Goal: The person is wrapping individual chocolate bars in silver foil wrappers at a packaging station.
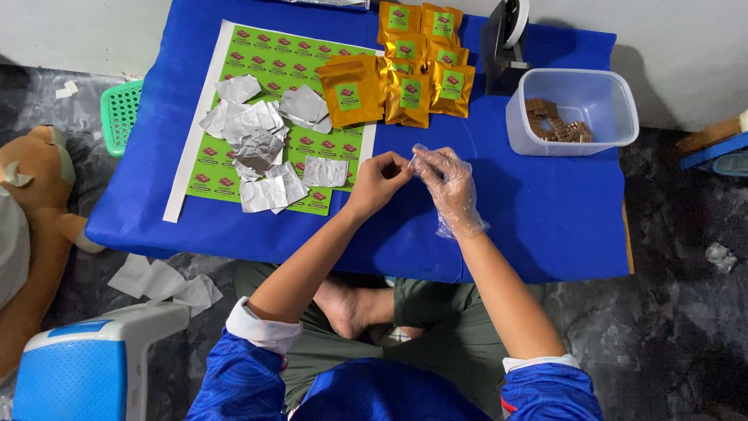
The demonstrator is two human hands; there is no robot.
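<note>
My left hand (379,182) is bare and pinches the fingertip of the clear plastic glove (456,204) that covers my right hand (446,181). Both hands meet over the blue table (545,210) near its middle. Left of them lies a green sticker sheet (269,62) with several crumpled silver foil wrappers (261,140) on it. Behind the hands lie several gold pouches (413,66) with green labels. A clear plastic tub (615,101) with brown chocolate pieces (555,123) stands at the right.
A black tape dispenser (502,43) stands behind the tub. A green basket (121,113) and a stuffed toy (35,226) sit left of the table. A blue and white stool (93,362) and white paper scraps (164,282) lie on the dark floor.
</note>
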